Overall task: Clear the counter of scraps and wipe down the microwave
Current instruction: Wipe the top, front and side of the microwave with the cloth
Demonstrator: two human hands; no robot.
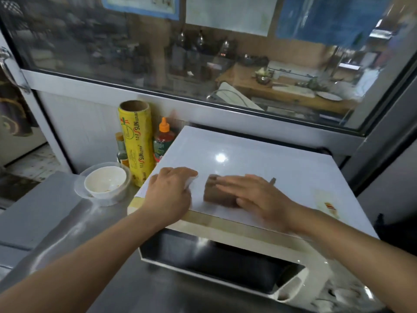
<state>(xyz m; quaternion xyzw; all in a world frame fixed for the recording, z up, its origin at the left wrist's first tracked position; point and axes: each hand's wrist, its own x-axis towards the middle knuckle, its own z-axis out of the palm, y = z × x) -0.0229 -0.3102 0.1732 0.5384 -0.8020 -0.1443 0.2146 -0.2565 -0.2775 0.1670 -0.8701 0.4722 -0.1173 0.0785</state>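
Observation:
A white microwave (259, 154) stands on the steel counter (56, 222), its dark door (214, 260) facing me. My left hand (169, 190) rests on the front left of its top, fingers curled over a small white wipe (191, 180). To its right, my right hand (255, 193) presses flat on a brown cloth (216, 195) and looks motion-blurred. A yellowish stain with a red scrap (328, 205) lies on the top near the right edge.
Left of the microwave stand a yellow cling-wrap roll (135, 141), a red sauce bottle (163, 138) and a small bottle (121, 147). A white bowl (105, 180) sits in a clear container beside them. A glass window (203, 53) runs behind.

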